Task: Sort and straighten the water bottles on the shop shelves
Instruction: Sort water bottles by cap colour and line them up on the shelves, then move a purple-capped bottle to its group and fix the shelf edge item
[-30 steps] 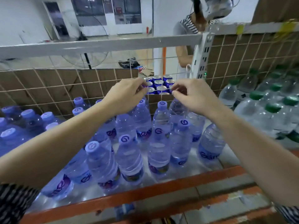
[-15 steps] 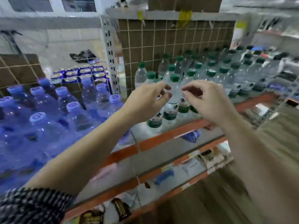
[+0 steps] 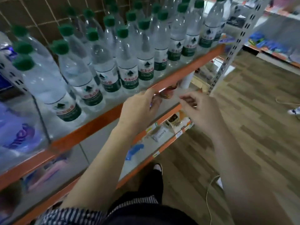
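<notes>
In front of the grey metal shelf with an orange front rail (image 3: 100,124), both hands sit low, under the bottle rows. Left hand (image 3: 139,109): fingers loosely curled, nothing in them; thumb close to the rail, contact unclear. Right hand (image 3: 201,111): loosely curled, empty, apart from the shelf. Clear plastic water bottles with green caps (image 3: 128,67) stand on the shelf, packed in rows, neighbours touching. All visible ones are capped and look full; labels mostly face front.

Judgement: take each bottle by the body, not the cap. Slide rather than lift, bring the front row even with the rail, and turn stray labels forward. In rows this tight, one nudge could tip the neighbours.

Blue-lettered clear bottles (image 3: 17,132) fill the left bay, past a white perforated upright (image 3: 11,72)
</notes>
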Demonstrator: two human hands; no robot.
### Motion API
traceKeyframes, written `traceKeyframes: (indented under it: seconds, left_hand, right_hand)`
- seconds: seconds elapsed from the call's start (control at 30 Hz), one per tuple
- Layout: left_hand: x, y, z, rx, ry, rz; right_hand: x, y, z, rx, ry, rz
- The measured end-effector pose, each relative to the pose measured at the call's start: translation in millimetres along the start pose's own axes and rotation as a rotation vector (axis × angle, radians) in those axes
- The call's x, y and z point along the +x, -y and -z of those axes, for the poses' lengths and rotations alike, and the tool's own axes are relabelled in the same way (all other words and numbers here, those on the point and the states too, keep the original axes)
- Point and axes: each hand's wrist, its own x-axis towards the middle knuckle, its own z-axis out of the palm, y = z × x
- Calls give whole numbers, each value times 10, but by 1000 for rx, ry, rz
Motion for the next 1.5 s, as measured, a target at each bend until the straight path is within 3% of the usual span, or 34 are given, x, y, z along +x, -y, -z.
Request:
traceKeyframes:
  seconds: [0.23, 0.57, 0.73, 0.93, 1.23, 1.37, 1.5]
  left_hand:
    - [929, -308, -631, 46, -20, -75]
    - [2363, -734, -1102, 54, -113, -89]
    - [2817, -927, -1255, 48, -204, -87]
    - [3337, -1253, -1339, 121, -367, -4]
    - [3952, -1586, -1279, 355, -436, 263]
    - [4201, -1514, -1062, 446, -416, 256]
    - [4512, -1294, -750, 423, -379, 213]
  right_hand:
    - [710, -687, 359, 20, -28, -53]
    - [1974, -1213, 1082, 90, -132, 24]
    - [2495, -1436, 1352, 149, -147, 111]
    - [3320, -1682, 1675, 167, -88, 365]
    - [4488, -1382, 2092, 135, 125, 707]
    - [4976, -1072, 2135, 66, 194, 747]
    - [5481, -775, 2089, 24, 158, 760]
